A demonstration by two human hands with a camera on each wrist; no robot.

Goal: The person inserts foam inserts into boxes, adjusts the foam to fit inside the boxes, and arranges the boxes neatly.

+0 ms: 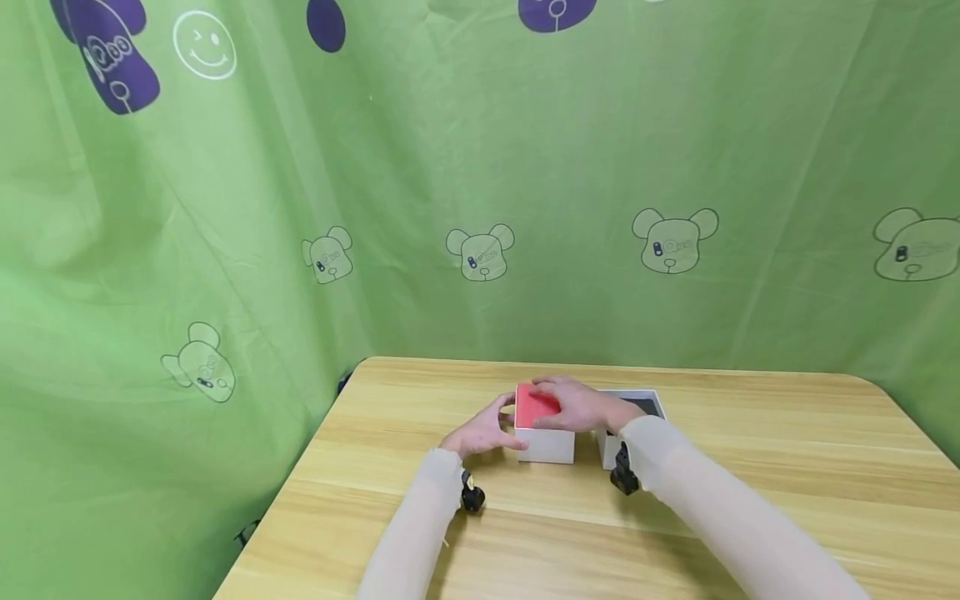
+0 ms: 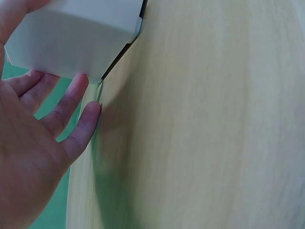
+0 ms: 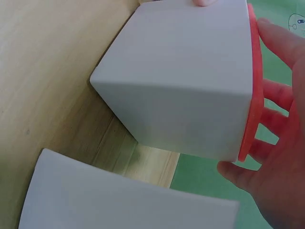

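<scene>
A white box (image 1: 546,446) with a red top (image 1: 531,405) stands on the table between the hands. My left hand (image 1: 483,432) holds its left side, with the thumb on the front face and the fingers at the rear. In the left wrist view, fingertips (image 2: 80,80) touch the box's edge. My right hand (image 1: 573,403) rests over the red top, fingers spread across it. The red layer (image 3: 255,90) sits flush along the box's upper edge in the right wrist view. Whether it is a lid or a separate sheet is unclear.
A second white box (image 1: 609,452), open at the top with something dark (image 1: 647,407) inside, stands just right of the first, partly behind my right wrist. The wooden table (image 1: 787,467) meets a green curtain (image 1: 570,300) at the back and left.
</scene>
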